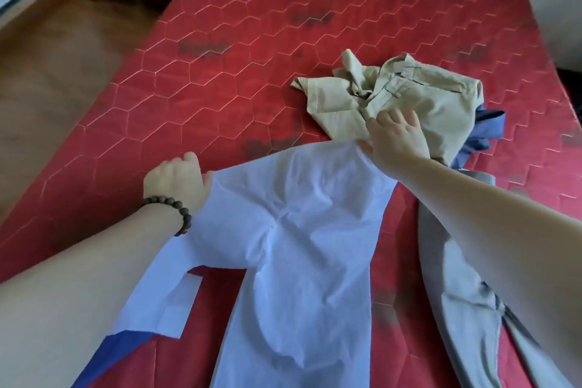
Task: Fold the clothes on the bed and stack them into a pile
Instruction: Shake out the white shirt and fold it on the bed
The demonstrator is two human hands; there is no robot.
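1. Red quilted mattress of the bed fills the view, stitched in hexagons, with clothes lying at its near and right parts.
2. A pale blue-white shirt hangs spread at 6 o'clock, held up by its top edge between both hands.
3. The left hand, at 9 o'clock, reaches forward with a straight forearm; its grip is closed on the shirt's left corner, fingers curled. A dark bead bracelet circles the wrist.
4. The right hand, at 2 o'clock, reaches forward knuckles up, its grip pinching the shirt's right corner.
5. A crumpled beige garment lies just beyond the right hand, over a dark blue garment.
6. A grey garment lies under the right forearm at 4 o'clock.
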